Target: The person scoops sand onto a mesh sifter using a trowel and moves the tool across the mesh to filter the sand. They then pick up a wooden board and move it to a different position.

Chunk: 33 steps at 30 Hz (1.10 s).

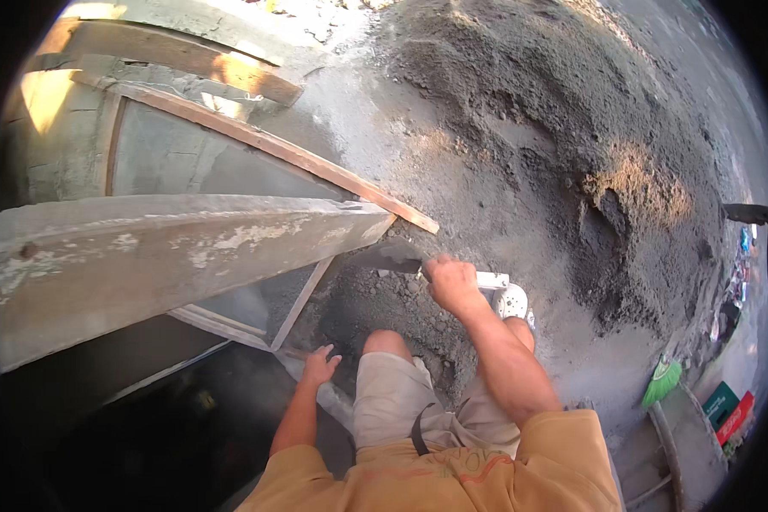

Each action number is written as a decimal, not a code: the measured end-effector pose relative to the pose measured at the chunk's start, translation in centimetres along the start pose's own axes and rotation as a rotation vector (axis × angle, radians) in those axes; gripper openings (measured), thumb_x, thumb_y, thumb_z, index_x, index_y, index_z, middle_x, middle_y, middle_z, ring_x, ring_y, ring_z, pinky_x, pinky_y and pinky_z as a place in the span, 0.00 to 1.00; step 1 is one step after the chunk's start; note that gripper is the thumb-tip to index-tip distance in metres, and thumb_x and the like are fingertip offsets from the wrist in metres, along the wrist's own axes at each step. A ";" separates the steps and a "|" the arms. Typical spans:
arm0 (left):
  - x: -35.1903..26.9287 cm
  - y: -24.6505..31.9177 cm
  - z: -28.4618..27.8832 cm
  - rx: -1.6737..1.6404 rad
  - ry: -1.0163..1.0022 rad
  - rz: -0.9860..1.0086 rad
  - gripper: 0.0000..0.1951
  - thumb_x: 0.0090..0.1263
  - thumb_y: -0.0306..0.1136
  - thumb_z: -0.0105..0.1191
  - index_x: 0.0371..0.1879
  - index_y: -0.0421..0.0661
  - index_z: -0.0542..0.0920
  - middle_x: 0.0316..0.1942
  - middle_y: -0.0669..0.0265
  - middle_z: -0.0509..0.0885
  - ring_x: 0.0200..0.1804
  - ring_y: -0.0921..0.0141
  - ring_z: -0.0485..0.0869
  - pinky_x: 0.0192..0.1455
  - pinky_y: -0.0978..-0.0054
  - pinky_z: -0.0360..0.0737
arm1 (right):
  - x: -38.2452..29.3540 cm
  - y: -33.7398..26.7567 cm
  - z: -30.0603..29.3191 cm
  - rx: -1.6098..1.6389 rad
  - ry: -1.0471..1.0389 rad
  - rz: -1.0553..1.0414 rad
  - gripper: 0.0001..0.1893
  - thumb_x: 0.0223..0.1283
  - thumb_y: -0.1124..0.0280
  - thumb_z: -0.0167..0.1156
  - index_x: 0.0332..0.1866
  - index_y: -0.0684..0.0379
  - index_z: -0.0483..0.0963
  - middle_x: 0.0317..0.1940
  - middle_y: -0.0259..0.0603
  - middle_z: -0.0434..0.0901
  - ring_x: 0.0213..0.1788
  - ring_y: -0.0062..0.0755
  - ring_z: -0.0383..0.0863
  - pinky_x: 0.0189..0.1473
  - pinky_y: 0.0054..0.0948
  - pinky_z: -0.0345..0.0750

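Observation:
My right hand [453, 281] is closed around the grip of a tool, whose flat grey blade [387, 255] points left over loose grey rubble [384, 301]. It looks like a trowel. A white bar-shaped piece [491, 280] shows on the right side of that fist; whether it belongs to the tool cannot be told. My left hand [321, 366] has its fingers spread beside a low wooden edge, with nothing seen in it; contact with the edge is unclear. Above the blade lies the end of a thin wooden batten [416, 216], beside a thick weathered beam [185, 249].
A large heap of grey sand [550, 128] rises at the upper right. At lower left is a dark opening [166, 422]. A thin wooden brace [302, 304] slants under the beam. A green broom head [662, 382] lies at lower right, and a white clog [511, 301] is near my right hand.

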<state>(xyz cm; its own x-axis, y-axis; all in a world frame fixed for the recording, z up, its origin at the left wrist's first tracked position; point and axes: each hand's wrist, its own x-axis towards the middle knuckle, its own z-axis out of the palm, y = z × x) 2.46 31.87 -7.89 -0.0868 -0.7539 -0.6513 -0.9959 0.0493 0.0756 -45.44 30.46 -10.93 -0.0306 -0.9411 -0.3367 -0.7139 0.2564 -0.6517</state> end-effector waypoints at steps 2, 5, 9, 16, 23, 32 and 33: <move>-4.6 2.4 -4.2 -0.033 -0.002 0.056 0.25 0.71 0.47 0.60 0.62 0.46 0.83 0.60 0.41 0.82 0.65 0.46 0.79 0.70 0.56 0.74 | -2.3 2.3 -1.8 0.041 0.114 0.134 0.16 0.55 0.62 0.72 0.46 0.55 0.80 0.44 0.46 0.83 0.49 0.50 0.86 0.50 0.50 0.80; -12.3 6.1 -11.0 0.111 0.121 -0.001 0.12 0.69 0.37 0.60 0.46 0.47 0.87 0.42 0.49 0.89 0.47 0.48 0.87 0.54 0.54 0.83 | -7.6 4.9 -6.3 0.098 0.243 0.286 0.19 0.53 0.61 0.73 0.47 0.55 0.78 0.44 0.44 0.83 0.48 0.52 0.85 0.48 0.49 0.81; -22.4 10.1 -19.1 0.073 0.140 -0.165 0.10 0.68 0.35 0.60 0.42 0.43 0.87 0.40 0.50 0.89 0.47 0.47 0.87 0.53 0.53 0.83 | -15.8 6.9 -14.6 0.103 0.238 0.413 0.19 0.52 0.60 0.76 0.45 0.56 0.78 0.43 0.47 0.84 0.45 0.55 0.86 0.45 0.50 0.82; -32.8 15.0 -22.8 0.051 0.085 -0.400 0.14 0.67 0.44 0.64 0.36 0.44 0.86 0.39 0.51 0.89 0.48 0.49 0.87 0.52 0.52 0.82 | -29.0 15.1 -24.1 -0.208 -0.080 0.650 0.23 0.51 0.56 0.72 0.49 0.58 0.80 0.46 0.52 0.86 0.53 0.54 0.86 0.54 0.48 0.82; -38.8 13.7 -14.0 -0.479 0.164 -0.357 0.15 0.67 0.42 0.62 0.45 0.44 0.85 0.48 0.49 0.88 0.55 0.49 0.85 0.56 0.53 0.80 | -35.7 15.5 -25.8 -0.153 -0.062 0.645 0.21 0.45 0.57 0.67 0.42 0.62 0.86 0.42 0.57 0.88 0.50 0.59 0.87 0.55 0.50 0.83; -51.7 15.5 2.0 -0.788 0.432 -0.792 0.19 0.65 0.49 0.61 0.30 0.42 0.86 0.33 0.47 0.87 0.41 0.44 0.86 0.44 0.49 0.81 | -32.1 4.3 -25.4 -0.307 -0.007 0.227 0.27 0.56 0.66 0.56 0.62 0.68 0.75 0.54 0.66 0.81 0.57 0.64 0.82 0.56 0.53 0.79; -53.7 16.3 5.3 -0.831 0.447 -0.832 0.19 0.65 0.49 0.61 0.30 0.42 0.86 0.33 0.47 0.87 0.41 0.44 0.86 0.44 0.49 0.81 | -32.9 -1.1 -26.9 -0.286 0.049 0.205 0.29 0.56 0.66 0.56 0.64 0.68 0.73 0.56 0.67 0.80 0.59 0.62 0.81 0.57 0.53 0.79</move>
<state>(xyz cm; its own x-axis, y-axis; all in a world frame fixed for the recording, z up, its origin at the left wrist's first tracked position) -9.25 76.62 24.30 0.7366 -0.5217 -0.4305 -0.4138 -0.8510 0.3232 -62.49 55.22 19.12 -0.2220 -0.8879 -0.4029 -0.8562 0.3752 -0.3552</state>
